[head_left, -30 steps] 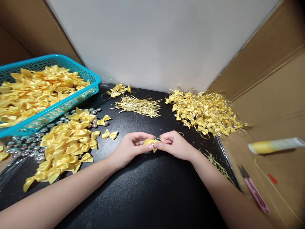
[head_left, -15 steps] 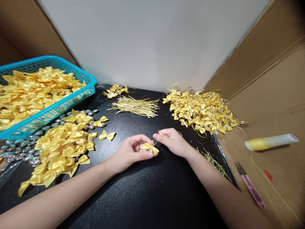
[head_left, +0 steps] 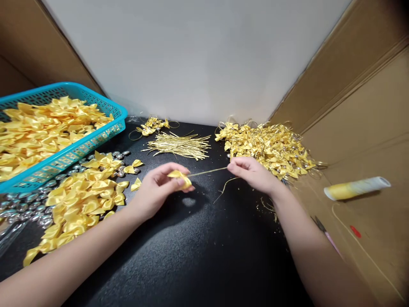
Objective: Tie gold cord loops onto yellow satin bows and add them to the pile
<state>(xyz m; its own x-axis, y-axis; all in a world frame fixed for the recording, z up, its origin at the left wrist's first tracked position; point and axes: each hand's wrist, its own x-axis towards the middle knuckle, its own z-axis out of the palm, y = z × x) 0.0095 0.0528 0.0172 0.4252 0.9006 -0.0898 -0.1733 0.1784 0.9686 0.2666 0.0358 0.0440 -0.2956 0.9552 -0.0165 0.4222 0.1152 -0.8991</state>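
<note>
Between thumb and fingers, my left hand (head_left: 159,185) pinches a yellow satin bow (head_left: 180,178) above the black table (head_left: 198,251). A thin gold cord (head_left: 207,172) runs taut from the bow to my right hand (head_left: 251,172), whose thumb and fingertips are closed on it. The cord's loose end dangles below the right fingers. Left of my left hand lies a pile of yellow bows (head_left: 83,192). Beyond both hands rests a bundle of cut gold cords (head_left: 180,146). A heap of bows with cord loops (head_left: 271,147) lies just past my right hand.
A turquoise basket (head_left: 119,121) full of yellow bows stands at the left, with silvery beads (head_left: 24,207) beside it. A few looped bows (head_left: 151,125) lie at the back. On the cardboard at right are a yellow-white tube (head_left: 358,188) and partly hidden pink snips (head_left: 327,234).
My hands have moved apart: the left went left with the bow, the right went right and away from me. The cord between them is now drawn straight.
</note>
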